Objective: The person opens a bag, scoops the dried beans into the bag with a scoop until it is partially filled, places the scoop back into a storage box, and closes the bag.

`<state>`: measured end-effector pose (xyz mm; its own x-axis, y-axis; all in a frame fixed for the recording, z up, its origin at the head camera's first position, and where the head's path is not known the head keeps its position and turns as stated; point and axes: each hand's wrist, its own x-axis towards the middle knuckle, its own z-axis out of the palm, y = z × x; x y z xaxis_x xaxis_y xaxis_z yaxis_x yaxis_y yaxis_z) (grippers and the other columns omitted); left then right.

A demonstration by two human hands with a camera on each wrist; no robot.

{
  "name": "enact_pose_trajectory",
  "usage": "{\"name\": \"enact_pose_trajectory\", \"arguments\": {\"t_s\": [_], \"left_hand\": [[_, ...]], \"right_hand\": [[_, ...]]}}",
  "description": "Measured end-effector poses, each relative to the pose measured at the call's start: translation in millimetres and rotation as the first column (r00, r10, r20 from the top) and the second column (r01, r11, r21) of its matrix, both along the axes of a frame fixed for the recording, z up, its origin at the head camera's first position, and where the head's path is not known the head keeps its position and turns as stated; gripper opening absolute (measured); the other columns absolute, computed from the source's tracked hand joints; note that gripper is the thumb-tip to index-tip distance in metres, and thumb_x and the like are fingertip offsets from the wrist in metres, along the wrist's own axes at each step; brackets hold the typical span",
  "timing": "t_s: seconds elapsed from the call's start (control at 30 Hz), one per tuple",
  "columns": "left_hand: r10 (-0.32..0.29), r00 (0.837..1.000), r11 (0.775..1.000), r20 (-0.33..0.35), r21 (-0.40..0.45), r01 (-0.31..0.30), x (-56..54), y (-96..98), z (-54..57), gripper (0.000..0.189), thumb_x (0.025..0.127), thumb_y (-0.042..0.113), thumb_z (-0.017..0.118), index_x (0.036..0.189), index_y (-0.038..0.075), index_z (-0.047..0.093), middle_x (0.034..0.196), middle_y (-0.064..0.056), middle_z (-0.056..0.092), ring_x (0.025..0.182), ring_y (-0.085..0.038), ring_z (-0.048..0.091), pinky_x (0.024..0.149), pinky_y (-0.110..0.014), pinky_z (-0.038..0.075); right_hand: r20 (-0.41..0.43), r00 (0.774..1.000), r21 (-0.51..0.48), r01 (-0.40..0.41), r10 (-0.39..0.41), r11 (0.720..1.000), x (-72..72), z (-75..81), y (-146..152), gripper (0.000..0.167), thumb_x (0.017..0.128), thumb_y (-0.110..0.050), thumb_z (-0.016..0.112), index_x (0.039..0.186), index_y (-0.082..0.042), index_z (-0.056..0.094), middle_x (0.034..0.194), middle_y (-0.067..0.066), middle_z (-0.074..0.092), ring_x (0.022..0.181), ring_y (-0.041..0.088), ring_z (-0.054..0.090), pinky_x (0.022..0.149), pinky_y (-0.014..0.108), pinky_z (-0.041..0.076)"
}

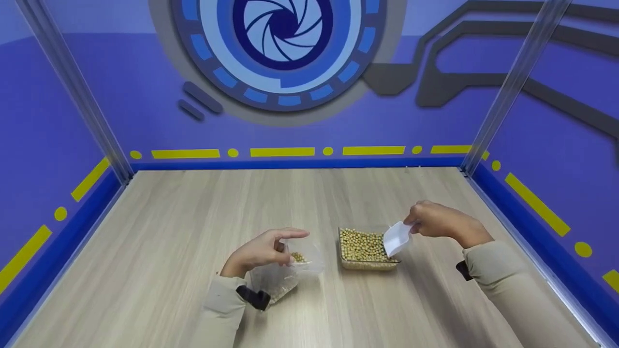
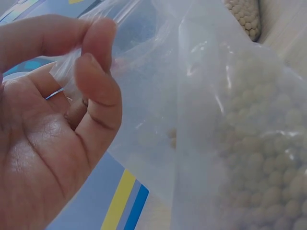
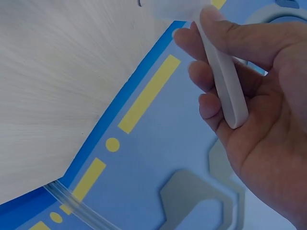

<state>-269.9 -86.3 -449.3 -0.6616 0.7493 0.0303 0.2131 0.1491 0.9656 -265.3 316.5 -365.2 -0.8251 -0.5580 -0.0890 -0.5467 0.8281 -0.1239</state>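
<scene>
My left hand pinches the upper part of a clear plastic bag between thumb and fingers. Through the bag's film, a load of round yellowish beans shows in the left wrist view. To the right of the bag stands a clear rectangular container filled with similar yellow beans. My right hand grips a white scoop by its handle, fingers curled round it. The scoop's front edge dips at the right side of the beans, tilted down to the left. In the right wrist view the handle lies across the palm.
Under everything is a pale wood-grain table. Blue printed panels enclose its back and sides, with metal posts at the corners. Two tiny upright bits stand at the table's back edge.
</scene>
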Motion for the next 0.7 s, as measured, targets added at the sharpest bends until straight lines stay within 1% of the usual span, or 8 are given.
{"name": "enact_pose_trajectory", "arguments": {"t_s": [0.17,0.33,0.47,0.7], "left_hand": [[0.015,1.000,1.000,0.014,-0.011,-0.014,1.4,0.5,-0.1,0.065,0.082,-0.009,0.060,0.144,0.005,0.044,0.149,-0.020,0.039,0.056,-0.006,0.046,0.062,-0.020,0.047],[0.012,1.000,1.000,0.014,-0.007,-0.012,1.7,0.5,-0.6,0.065,0.082,-0.010,0.059,0.144,0.002,0.042,0.149,-0.020,0.039,0.056,-0.006,0.047,0.063,-0.020,0.048],[0.011,1.000,1.000,0.017,-0.005,-0.011,1.8,0.7,-1.0,0.066,0.082,-0.010,0.059,0.144,0.000,0.041,0.150,-0.020,0.038,0.056,-0.005,0.047,0.063,-0.022,0.048],[0.013,1.000,1.000,0.021,0.000,-0.013,1.6,1.1,-1.8,0.065,0.082,-0.010,0.058,0.144,0.002,0.042,0.150,-0.022,0.037,0.057,-0.003,0.049,0.063,-0.022,0.049]], "right_hand": [[-0.076,0.995,0.041,-0.058,0.061,0.997,2.9,2.4,-4.0,0.014,0.078,0.003,0.072,0.091,0.001,0.076,0.086,0.010,0.072,0.077,0.020,0.060,0.067,0.035,0.055],[-0.084,0.996,0.073,-0.032,0.039,0.997,4.5,4.4,-10.5,0.009,0.077,0.003,0.073,0.085,-0.001,0.076,0.085,0.009,0.071,0.077,0.020,0.059,0.067,0.036,0.056],[-0.097,0.995,0.107,-0.017,0.027,0.994,4.9,4.7,-17.6,0.007,0.076,0.003,0.073,0.081,-0.001,0.075,0.080,0.009,0.070,0.073,0.019,0.060,0.065,0.035,0.056],[-0.113,0.994,0.159,0.027,-0.009,0.987,4.8,3.9,-29.9,0.009,0.075,0.004,0.072,0.083,0.002,0.075,0.079,0.012,0.069,0.071,0.021,0.062,0.065,0.037,0.057]]}}
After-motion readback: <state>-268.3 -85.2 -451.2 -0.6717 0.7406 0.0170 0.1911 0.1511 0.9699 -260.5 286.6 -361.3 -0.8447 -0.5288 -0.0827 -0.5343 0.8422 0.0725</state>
